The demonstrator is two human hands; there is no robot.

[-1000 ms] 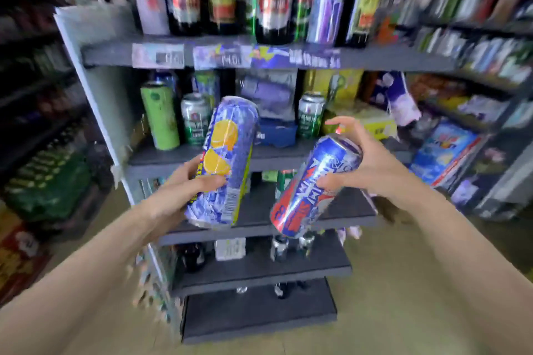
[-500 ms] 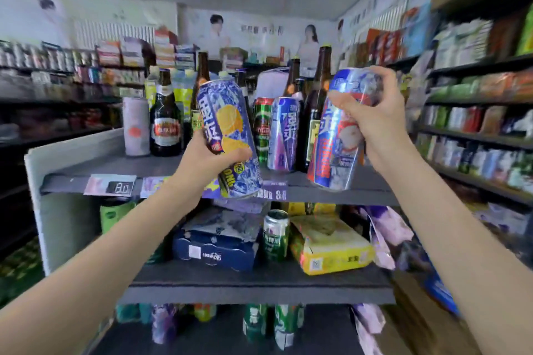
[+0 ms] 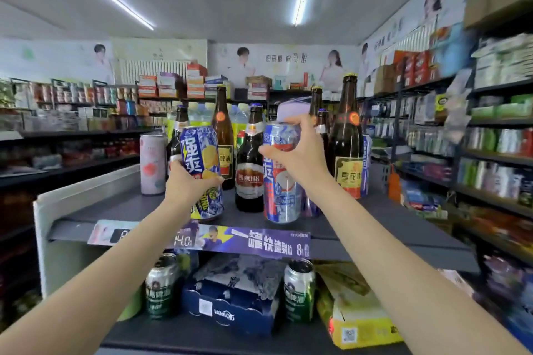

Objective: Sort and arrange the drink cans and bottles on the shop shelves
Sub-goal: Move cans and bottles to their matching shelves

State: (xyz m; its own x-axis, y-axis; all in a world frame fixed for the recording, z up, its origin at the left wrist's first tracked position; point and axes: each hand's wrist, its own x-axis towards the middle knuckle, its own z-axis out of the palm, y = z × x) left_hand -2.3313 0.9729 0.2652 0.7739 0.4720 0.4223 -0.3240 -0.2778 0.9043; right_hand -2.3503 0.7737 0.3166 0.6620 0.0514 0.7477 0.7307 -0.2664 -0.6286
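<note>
Top shelf [image 3: 121, 204], front row. My left hand [image 3: 187, 184] is wrapped round the middle of the lemon can [image 3: 202, 173], fingers clamped on it; its base sits at or just above the shelf near the front lip, and I cannot tell if it touches. Note: lower it flat, label outward, then let go. Dark beer bottle [image 3: 249, 170] stands between the two cans; keep clear of it. My right hand [image 3: 294, 153] pinches the peach can [image 3: 281, 181] at its top rim, base close to the shelf. Set it level with the lemon can.
</note>
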